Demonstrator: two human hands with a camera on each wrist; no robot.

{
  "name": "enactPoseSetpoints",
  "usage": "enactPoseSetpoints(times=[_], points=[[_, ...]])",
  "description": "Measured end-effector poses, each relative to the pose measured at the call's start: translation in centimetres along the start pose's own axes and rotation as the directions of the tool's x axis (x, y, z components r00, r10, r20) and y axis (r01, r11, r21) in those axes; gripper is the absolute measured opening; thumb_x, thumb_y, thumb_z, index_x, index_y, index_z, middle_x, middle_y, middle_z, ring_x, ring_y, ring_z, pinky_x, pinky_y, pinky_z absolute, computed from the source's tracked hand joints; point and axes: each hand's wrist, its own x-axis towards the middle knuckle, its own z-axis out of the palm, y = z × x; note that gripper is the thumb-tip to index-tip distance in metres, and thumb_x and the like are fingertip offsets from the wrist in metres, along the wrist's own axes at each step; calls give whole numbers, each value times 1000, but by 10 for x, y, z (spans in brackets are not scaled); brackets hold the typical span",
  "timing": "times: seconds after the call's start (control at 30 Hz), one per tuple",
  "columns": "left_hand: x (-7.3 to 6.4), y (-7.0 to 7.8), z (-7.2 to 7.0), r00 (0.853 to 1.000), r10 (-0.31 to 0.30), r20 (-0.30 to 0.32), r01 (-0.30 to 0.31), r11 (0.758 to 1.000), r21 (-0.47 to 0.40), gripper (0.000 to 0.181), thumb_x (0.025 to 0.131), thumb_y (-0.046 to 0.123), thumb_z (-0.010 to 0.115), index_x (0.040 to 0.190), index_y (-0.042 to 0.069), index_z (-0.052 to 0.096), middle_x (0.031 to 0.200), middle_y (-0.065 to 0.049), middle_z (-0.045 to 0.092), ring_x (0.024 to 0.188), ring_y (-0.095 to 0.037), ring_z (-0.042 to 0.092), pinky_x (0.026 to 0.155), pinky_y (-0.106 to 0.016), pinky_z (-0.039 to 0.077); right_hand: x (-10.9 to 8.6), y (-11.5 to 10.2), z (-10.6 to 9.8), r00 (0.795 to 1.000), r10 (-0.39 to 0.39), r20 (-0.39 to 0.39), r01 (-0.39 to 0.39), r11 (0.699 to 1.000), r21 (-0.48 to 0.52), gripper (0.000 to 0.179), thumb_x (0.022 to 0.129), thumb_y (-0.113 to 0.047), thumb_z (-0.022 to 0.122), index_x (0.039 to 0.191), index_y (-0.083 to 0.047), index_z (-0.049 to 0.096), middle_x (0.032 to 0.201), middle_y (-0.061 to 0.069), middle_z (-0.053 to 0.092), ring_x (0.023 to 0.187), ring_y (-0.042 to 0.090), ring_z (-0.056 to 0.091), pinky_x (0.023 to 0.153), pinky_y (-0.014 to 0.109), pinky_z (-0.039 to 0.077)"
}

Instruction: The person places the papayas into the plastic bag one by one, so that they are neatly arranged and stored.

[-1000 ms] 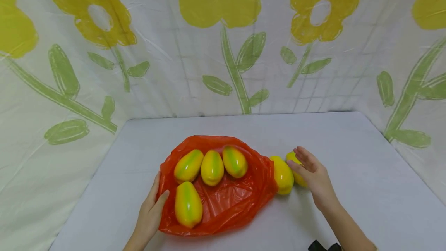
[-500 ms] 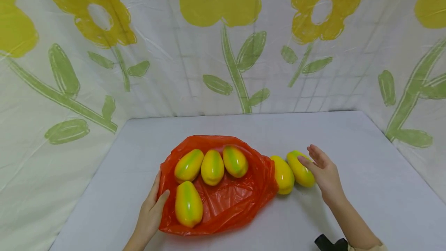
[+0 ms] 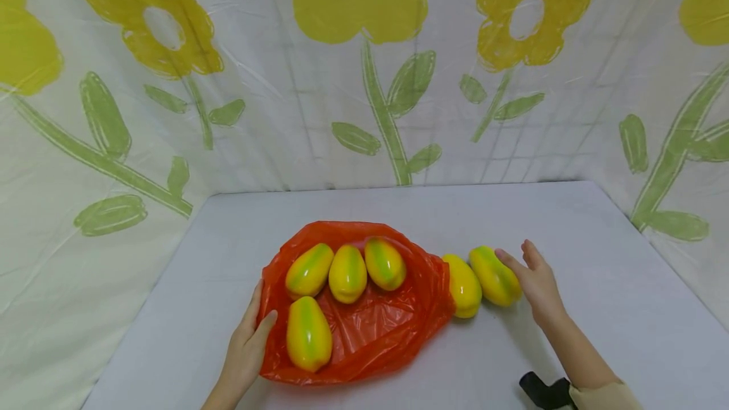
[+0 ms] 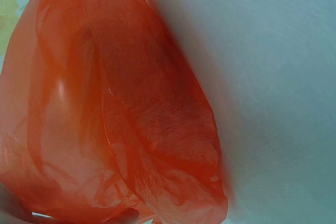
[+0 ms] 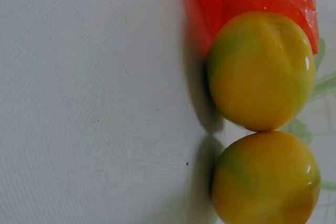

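A red plastic bag [image 3: 378, 328] lies spread open on the table, with several glossy yellow-green papayas [image 3: 308, 334] inside its mouth. My left hand [image 3: 246, 341] grips the bag's left rim, thumb on the inner side and fingers outside. In the left wrist view the bag [image 4: 121, 103] fills much of the picture and mostly hides that hand. Two more papayas lie outside at the right: one [image 3: 464, 286] against the bag's edge, the other [image 3: 494, 276] beside it. Beside the outer papaya is my right hand [image 3: 541, 286], fingers extended, holding nothing; whether the thumb touches the fruit is unclear.
The white table [image 3: 604, 258] reaches back to a hanging sheet [image 3: 256, 68] painted with yellow flowers. A black device [image 3: 545, 391] sits at the right wrist, near the front edge of the view.
My right hand has drawn to the right, uncovering the outer papaya, which has moved slightly right too. The left hand and the bag have stayed put.
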Motion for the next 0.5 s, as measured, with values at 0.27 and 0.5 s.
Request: enactPoseSetpoints(times=[0.27, 0.5], points=[[0, 1, -1, 1000, -14, 2, 14, 1000, 5, 65, 106, 30, 37, 157, 13, -1, 161, -20, 8, 143, -45, 17, 104, -55, 31, 9, 7, 3, 999, 23, 25, -22, 1000, -21, 90, 99, -45, 49, 153, 3, -5, 160, 23, -1, 146, 40, 2, 116, 54, 10], [0, 1, -1, 1000, -1, -3, 1, 1000, 5, 65, 106, 30, 37, 157, 12, -1, 161, -20, 8, 143, -45, 16, 105, -55, 30, 14, 9, 6, 999, 30, 33, -29, 999, -32, 91, 99, -45, 51, 152, 4, -4, 159, 24, 1, 146, 41, 4, 117, 53, 11]])
